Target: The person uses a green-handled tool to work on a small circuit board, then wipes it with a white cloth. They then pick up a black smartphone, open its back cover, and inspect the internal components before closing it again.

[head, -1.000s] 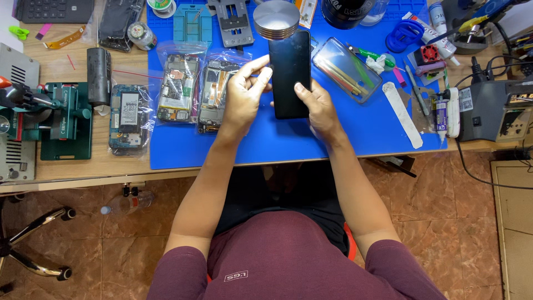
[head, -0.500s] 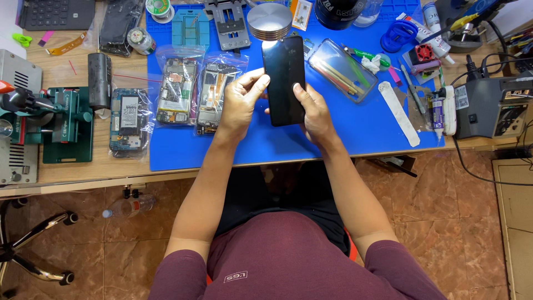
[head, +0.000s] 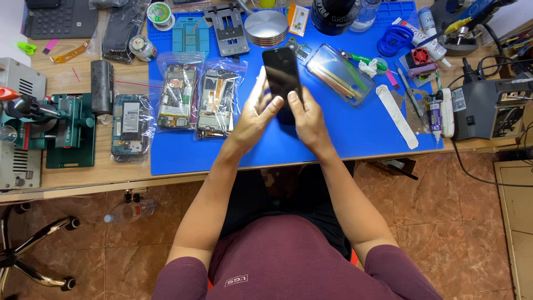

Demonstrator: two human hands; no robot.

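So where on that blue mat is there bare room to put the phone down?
Bare blue mat lies along the near edge, below the bagged phone parts and right of the hands, up to the white strip. The far edge is crowded: metal discs, clear case, bottles, tools.

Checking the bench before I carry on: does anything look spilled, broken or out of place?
One oddity: a plastic bottle lies on its side on the floor under the wooden bench. Nothing looks spilled.
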